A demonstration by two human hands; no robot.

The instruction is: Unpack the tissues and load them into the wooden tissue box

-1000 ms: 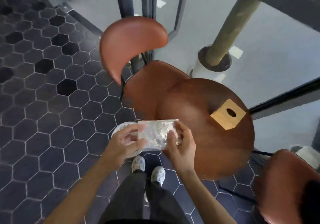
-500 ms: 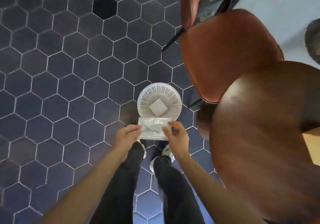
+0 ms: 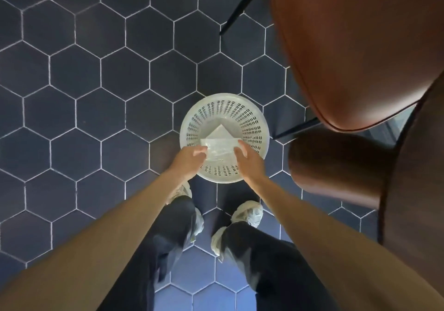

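- Floor [image 3: 101, 108]: dark hexagon tiles with pale grout, filling the left and centre of the frame; person stands on it, two pale shoes [image 3: 247, 213] at lower centre, dark trousers below them.
- Chair [image 3: 355, 53]: brown seat at upper right, thin black legs running to the floor; a table edge [image 3: 418, 190] in dark wood along the right side; the wooden tissue box is not in view, so I judge it sits on the tabletop out of frame.
- Bin [image 3: 223, 177]: white, round, slotted walls, on the floor at centre just ahead of the shoes; a pale folded sheet [image 3: 219, 131] lies in its bottom.
- Wrapper [image 3: 219, 150]: clear crinkled plastic, held over the bin's near half between both hands; whether any tissues are inside it, cannot tell; held here, I judge, so it falls straight in as waste.
- Left hand [image 3: 189, 159]: fingertips pinching the wrapper's left edge; grip light.
- Right hand [image 3: 248, 159]: fingers lie along the wrapper's right edge, touching it; whether they grip or are letting go, cannot tell.
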